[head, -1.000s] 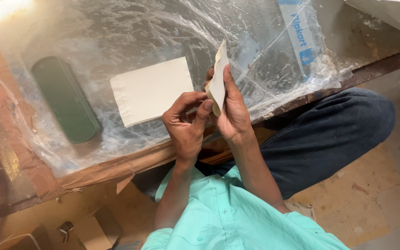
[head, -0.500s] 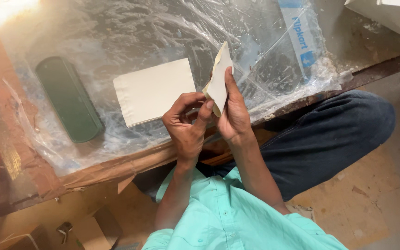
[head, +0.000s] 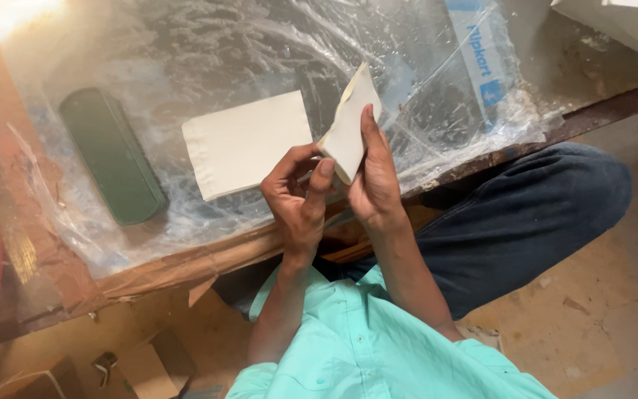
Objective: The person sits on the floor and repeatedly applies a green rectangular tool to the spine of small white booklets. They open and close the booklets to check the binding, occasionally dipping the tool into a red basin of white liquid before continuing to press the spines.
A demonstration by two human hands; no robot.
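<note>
A person sits at a wooden worktop (head: 186, 262) covered with crinkled clear plastic sheeting (head: 260, 44). Both hands hold a small cream paper piece (head: 348, 129) upright, just above the worktop's near edge. The right hand (head: 374, 185) wraps the paper from behind, fingers extended along its face. The left hand (head: 297, 199) pinches its lower corner between thumb and curled fingers. Just left of the held paper, a flat cream paper rectangle (head: 249, 144) lies on the plastic. Farther left of it lies a dark green oblong block (head: 112, 166). The person wears a mint shirt (head: 378, 340) and dark trousers (head: 526, 214).
</note>
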